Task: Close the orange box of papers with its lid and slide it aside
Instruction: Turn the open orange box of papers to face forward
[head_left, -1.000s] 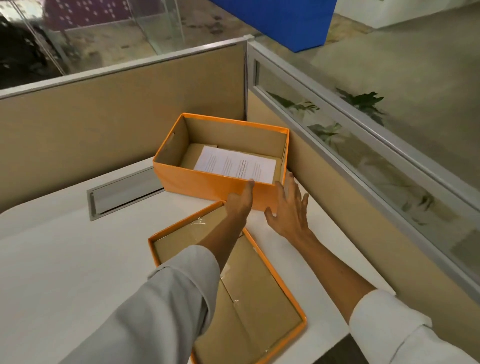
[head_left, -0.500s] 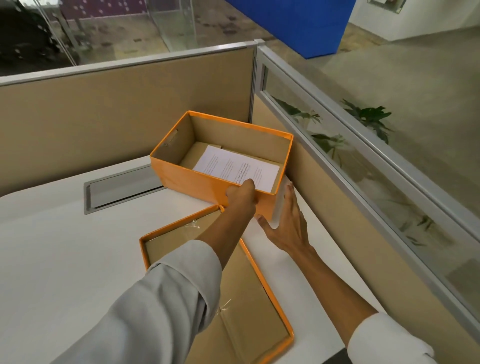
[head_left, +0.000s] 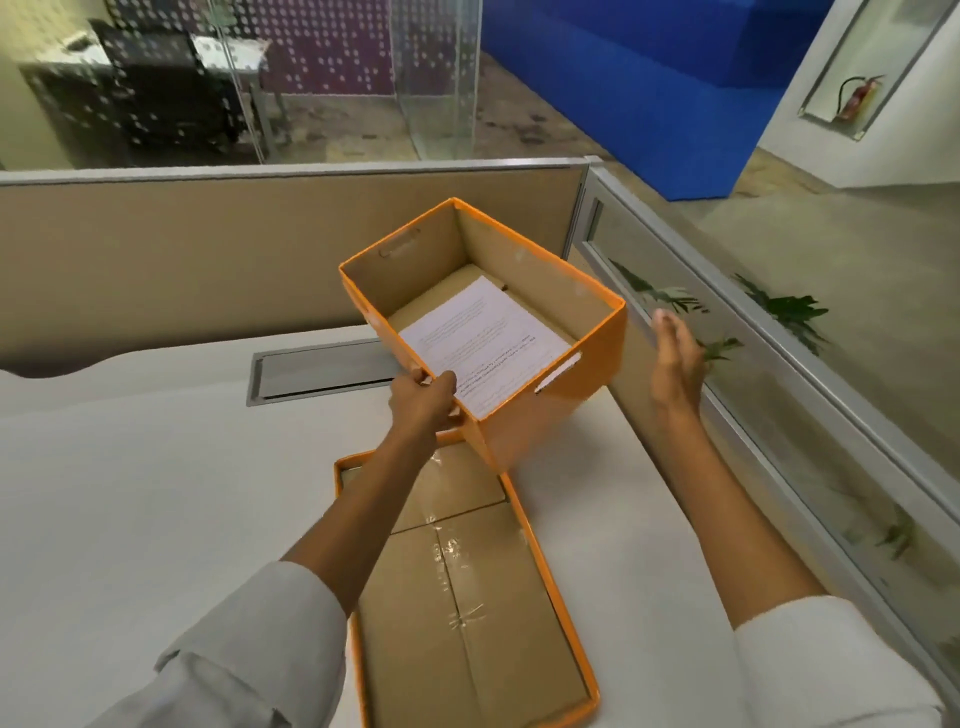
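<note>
Orange box (head_left: 524, 415) with papers (head_left: 483, 348) sits on the tabletop (head_left: 156, 493), my left hand (head_left: 423, 400) pinching its near rim to steer it; right hand (head_left: 675, 358) spread open beside it, lid (head_left: 467, 597) upside down underneath.

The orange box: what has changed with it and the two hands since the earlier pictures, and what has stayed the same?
The left hand has closed on the near rim of the orange box and turned it, so a corner now points toward the person and overhangs the lid. The right hand has come off the box and is open beside it. The papers are still inside, and the lid still lies upside down on the desk.
</note>
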